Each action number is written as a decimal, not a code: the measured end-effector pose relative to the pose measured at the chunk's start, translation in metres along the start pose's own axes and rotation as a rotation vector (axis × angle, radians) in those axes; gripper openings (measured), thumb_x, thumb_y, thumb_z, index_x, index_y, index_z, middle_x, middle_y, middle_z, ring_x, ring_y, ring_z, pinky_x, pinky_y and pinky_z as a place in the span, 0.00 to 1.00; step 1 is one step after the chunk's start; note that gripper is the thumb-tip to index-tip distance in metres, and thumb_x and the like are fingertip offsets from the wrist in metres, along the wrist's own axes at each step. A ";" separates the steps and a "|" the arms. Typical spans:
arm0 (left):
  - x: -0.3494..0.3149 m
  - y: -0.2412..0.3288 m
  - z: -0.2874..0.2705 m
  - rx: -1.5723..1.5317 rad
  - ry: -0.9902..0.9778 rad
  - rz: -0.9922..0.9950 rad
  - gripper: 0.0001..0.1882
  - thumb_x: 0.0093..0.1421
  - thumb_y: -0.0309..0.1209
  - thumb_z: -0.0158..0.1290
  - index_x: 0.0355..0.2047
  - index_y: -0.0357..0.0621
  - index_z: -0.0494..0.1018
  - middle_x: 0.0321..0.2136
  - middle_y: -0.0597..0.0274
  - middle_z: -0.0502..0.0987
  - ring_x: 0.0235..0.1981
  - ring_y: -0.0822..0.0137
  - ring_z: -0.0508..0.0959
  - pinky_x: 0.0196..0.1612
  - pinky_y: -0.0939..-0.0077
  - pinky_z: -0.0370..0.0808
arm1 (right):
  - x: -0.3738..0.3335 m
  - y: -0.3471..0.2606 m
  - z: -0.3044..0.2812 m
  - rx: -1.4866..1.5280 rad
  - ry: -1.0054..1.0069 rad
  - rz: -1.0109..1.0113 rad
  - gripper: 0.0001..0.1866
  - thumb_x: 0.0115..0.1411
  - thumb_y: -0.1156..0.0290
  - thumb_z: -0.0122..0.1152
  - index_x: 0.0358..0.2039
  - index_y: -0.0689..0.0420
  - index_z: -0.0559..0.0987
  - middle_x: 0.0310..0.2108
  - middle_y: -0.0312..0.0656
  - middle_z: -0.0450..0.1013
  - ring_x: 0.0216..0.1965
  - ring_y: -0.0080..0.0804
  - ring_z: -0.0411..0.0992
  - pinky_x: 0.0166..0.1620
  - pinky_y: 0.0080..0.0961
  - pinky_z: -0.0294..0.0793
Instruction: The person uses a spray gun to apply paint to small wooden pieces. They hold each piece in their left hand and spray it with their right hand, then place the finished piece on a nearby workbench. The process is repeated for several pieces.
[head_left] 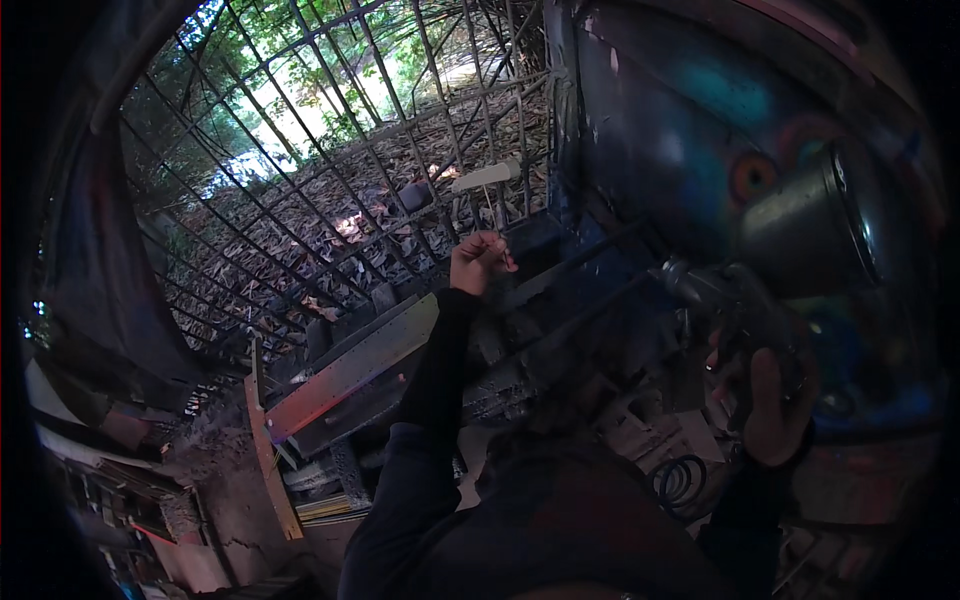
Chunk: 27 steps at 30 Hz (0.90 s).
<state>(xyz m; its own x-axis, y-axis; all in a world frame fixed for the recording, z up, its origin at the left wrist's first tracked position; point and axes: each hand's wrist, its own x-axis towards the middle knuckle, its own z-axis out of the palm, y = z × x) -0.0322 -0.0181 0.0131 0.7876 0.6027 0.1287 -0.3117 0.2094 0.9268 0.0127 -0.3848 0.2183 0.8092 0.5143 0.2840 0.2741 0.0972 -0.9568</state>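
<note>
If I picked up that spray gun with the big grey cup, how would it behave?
The spray gun would probably feel unbalanced, because its bulky cup dwarfs the slim nozzle end. The cup looks stiff, judging by its smooth, shiny wall. Laid down, it might roll a little, since the cup is round.

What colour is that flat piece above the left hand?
The flat piece above the left hand is pale cream, seen best in the head view.

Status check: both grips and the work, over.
Left grip closed on thin stick bearing pale strip. Right grip around spray gun. Strip and gun apart; barred grille behind strip.
</note>
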 end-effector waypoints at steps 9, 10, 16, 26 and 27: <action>0.007 -0.006 0.007 -0.022 -0.043 -0.041 0.02 0.58 0.25 0.51 0.30 0.39 0.70 0.24 0.62 0.73 0.24 0.71 0.75 0.29 0.73 0.78 | 0.009 -0.018 0.004 -0.074 -0.086 -0.076 0.23 0.58 0.67 0.52 0.52 0.66 0.66 0.29 0.41 0.73 0.24 0.19 0.68 0.24 0.13 0.65; 0.007 -0.005 0.008 -0.010 -0.043 -0.042 0.02 0.58 0.25 0.50 0.30 0.40 0.70 0.24 0.63 0.73 0.24 0.71 0.75 0.29 0.73 0.78 | 0.010 -0.020 0.003 -0.086 -0.094 -0.072 0.23 0.58 0.67 0.52 0.52 0.66 0.66 0.29 0.41 0.73 0.24 0.19 0.68 0.23 0.13 0.65; 0.014 0.005 0.000 0.183 -0.063 0.110 0.02 0.58 0.23 0.51 0.31 0.38 0.70 0.23 0.62 0.74 0.22 0.72 0.75 0.30 0.74 0.77 | 0.020 -0.041 0.003 -0.106 0.061 -0.131 0.20 0.63 0.62 0.46 0.47 0.65 0.70 0.30 0.45 0.74 0.25 0.24 0.71 0.20 0.14 0.65; 0.009 0.012 0.015 0.002 0.002 -0.100 0.01 0.57 0.23 0.51 0.30 0.39 0.71 0.23 0.62 0.74 0.22 0.70 0.76 0.29 0.73 0.77 | 0.031 -0.012 -0.007 -0.052 -0.017 0.081 0.17 0.61 0.65 0.51 0.47 0.62 0.70 0.30 0.38 0.73 0.27 0.18 0.70 0.24 0.12 0.68; 0.006 0.005 0.021 -0.051 0.025 -0.155 0.02 0.57 0.24 0.52 0.31 0.39 0.71 0.23 0.62 0.74 0.22 0.70 0.76 0.29 0.73 0.77 | 0.032 -0.005 -0.004 -0.077 0.005 0.071 0.17 0.61 0.65 0.51 0.47 0.62 0.70 0.31 0.38 0.73 0.27 0.18 0.70 0.24 0.13 0.68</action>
<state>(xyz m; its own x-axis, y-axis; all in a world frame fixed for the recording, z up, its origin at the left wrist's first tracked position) -0.0175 -0.0299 0.0261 0.8148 0.5792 -0.0235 -0.2150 0.3396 0.9157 0.0394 -0.3726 0.2327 0.8306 0.5134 0.2158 0.2547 -0.0057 -0.9670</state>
